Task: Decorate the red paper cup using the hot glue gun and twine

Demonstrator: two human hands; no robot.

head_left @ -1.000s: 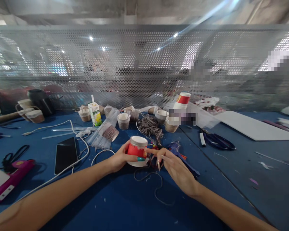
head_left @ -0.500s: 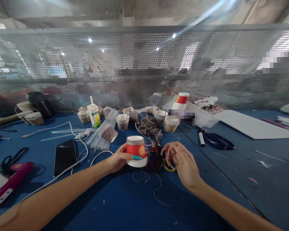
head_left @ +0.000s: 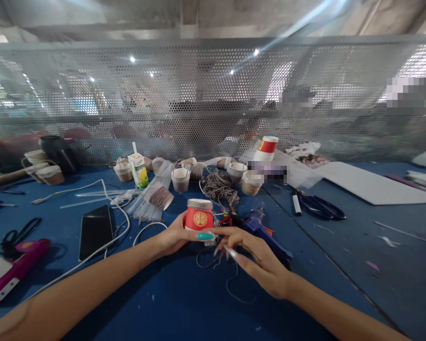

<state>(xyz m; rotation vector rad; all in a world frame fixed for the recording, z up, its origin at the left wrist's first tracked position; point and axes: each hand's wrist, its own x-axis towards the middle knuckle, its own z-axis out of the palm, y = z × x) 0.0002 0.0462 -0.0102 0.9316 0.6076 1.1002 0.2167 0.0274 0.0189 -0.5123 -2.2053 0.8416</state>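
An upside-down red paper cup (head_left: 199, 218) with a gold round emblem and a white rim stands on the blue table (head_left: 184, 303). My left hand (head_left: 179, 234) grips it from the left, thumb across its front. My right hand (head_left: 250, 255) reaches in from the right with fingers spread, its fingertips at the cup's lower edge. A thin grey cord (head_left: 230, 279) loops on the table under that hand. Just behind my right hand lies a blue glue gun (head_left: 261, 227).
A tangle of twine (head_left: 220, 186) and several twine-wrapped cups (head_left: 181, 178) sit behind. A black phone (head_left: 96, 230) with white cable lies left, a pink glue gun (head_left: 12, 270) far left, scissors (head_left: 321, 208) and white board (head_left: 372, 189) right. A perforated metal screen (head_left: 213, 99) closes the back.
My left hand has turned the cup so its gold emblem faces me. My right hand drew back to the tools by the glue gun, then came back with open fingers to the cup's base.
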